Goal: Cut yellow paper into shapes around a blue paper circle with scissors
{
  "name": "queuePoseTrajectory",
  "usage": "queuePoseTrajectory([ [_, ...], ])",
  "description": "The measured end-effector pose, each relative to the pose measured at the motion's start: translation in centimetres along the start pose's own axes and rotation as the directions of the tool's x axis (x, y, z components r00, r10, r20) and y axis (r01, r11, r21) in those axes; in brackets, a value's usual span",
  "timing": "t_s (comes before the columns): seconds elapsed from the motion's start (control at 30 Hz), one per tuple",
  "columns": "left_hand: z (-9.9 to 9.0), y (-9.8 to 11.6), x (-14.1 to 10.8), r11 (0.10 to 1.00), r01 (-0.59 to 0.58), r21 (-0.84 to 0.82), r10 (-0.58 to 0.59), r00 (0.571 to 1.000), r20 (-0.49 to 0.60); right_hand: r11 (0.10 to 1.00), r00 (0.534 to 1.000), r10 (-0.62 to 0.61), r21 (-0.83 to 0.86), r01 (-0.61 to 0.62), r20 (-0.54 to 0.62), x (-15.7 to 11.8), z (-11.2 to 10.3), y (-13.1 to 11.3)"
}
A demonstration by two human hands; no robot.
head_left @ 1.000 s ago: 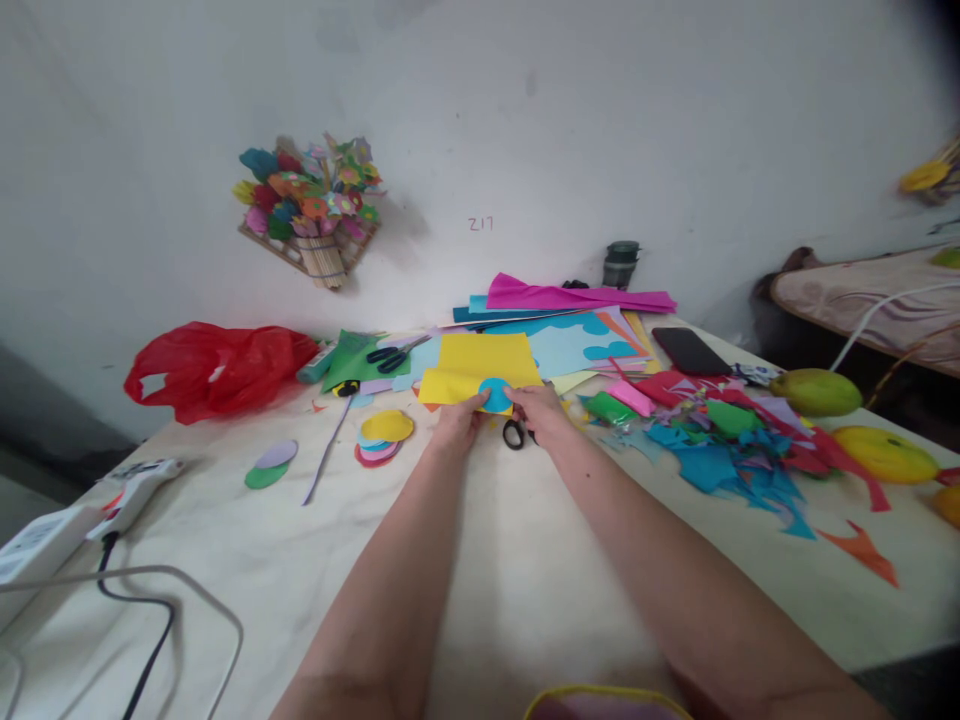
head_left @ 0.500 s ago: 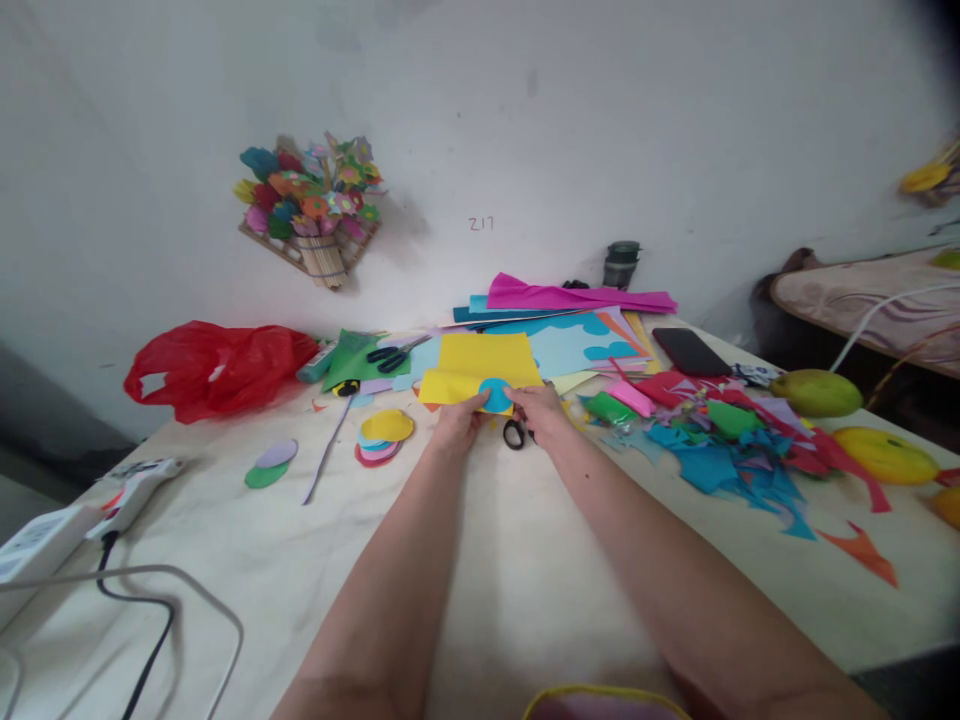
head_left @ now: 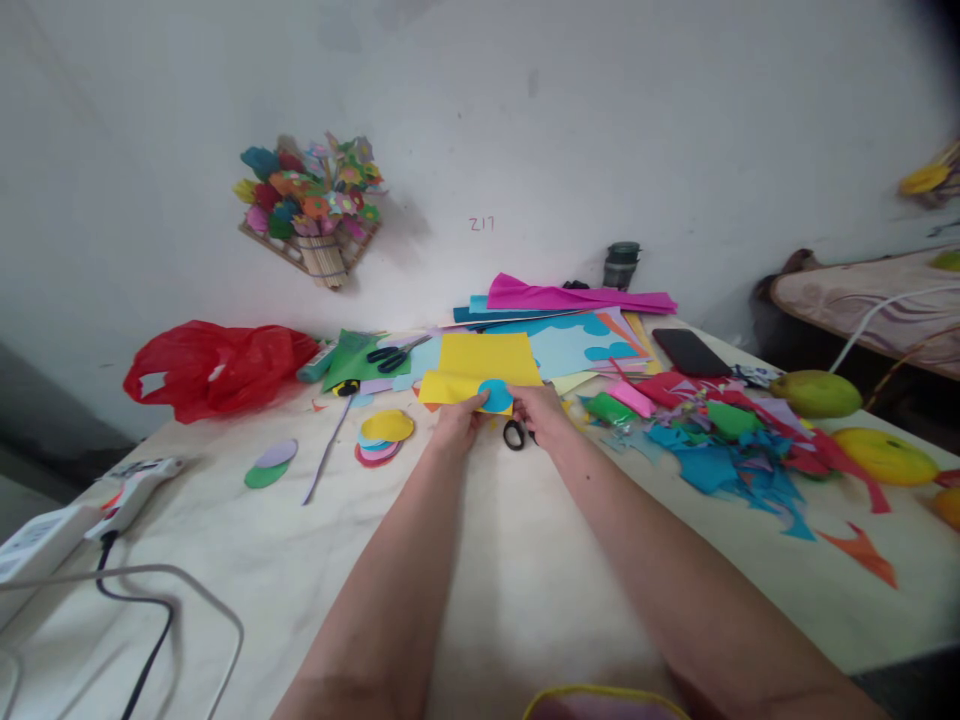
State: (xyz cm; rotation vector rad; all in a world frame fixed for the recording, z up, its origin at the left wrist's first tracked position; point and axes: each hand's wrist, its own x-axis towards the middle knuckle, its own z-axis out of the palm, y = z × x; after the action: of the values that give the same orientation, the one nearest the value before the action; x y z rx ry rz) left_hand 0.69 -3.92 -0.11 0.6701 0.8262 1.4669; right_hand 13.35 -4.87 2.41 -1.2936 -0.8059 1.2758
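Note:
A blue paper circle (head_left: 496, 396) lies against the front part of a yellow paper sheet (head_left: 484, 352), whose near edge is folded or curled up. My left hand (head_left: 459, 420) pinches the circle and the yellow sheet at their left side, thumb on top. At the right side my right hand (head_left: 538, 408) grips the same circle and sheet between thumb and fingers. Below the hands, a black scissor handle loop (head_left: 514, 435) shows; the rest of those scissors is hidden by my right hand. To the left, paper circles in yellow, blue, pink and red (head_left: 386, 430) form a small stack.
Black scissors (head_left: 394, 355) rest on green paper behind. Lilac and green circles (head_left: 271, 464), a red plastic bag (head_left: 217, 368) and a power strip (head_left: 139, 495) are left. Paper scraps (head_left: 720, 455), a phone (head_left: 690, 352) and mangoes (head_left: 885, 456) lie right.

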Motion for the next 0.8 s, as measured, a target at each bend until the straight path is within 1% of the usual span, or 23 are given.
queuePoseTrajectory([
  [0.17,0.1,0.1,-0.2,1.000,0.002,-0.013,-0.002,1.000,0.011,0.998,0.999,-0.040,-0.057,0.040,-0.006,0.3,0.0,0.5],
  [0.23,0.2,0.0,-0.2,1.000,0.019,-0.007,-0.019,1.000,-0.006,0.995,0.998,-0.055,-0.088,0.053,-0.013,0.4,0.0,0.6],
  [0.4,1.3,-0.3,-0.2,0.998,0.055,-0.031,-0.059,0.987,-0.147,0.993,0.996,-0.082,-0.088,0.079,-0.028,0.7,0.1,1.0],
  [0.53,2.3,-0.6,-0.5,0.996,0.043,-0.082,-0.059,0.976,-0.207,0.988,0.993,-0.116,-0.111,0.111,-0.037,0.9,0.0,1.4],
  [0.63,2.8,-0.7,-0.8,0.995,0.058,-0.078,-0.076,0.963,-0.258,0.982,0.992,-0.118,-0.157,0.109,-0.051,0.9,0.0,1.4],
  [0.8,3.4,-0.9,-1.0,0.997,0.029,-0.067,-0.048,0.950,-0.309,0.974,0.993,-0.113,-0.204,0.102,-0.045,1.0,0.0,1.4],
])
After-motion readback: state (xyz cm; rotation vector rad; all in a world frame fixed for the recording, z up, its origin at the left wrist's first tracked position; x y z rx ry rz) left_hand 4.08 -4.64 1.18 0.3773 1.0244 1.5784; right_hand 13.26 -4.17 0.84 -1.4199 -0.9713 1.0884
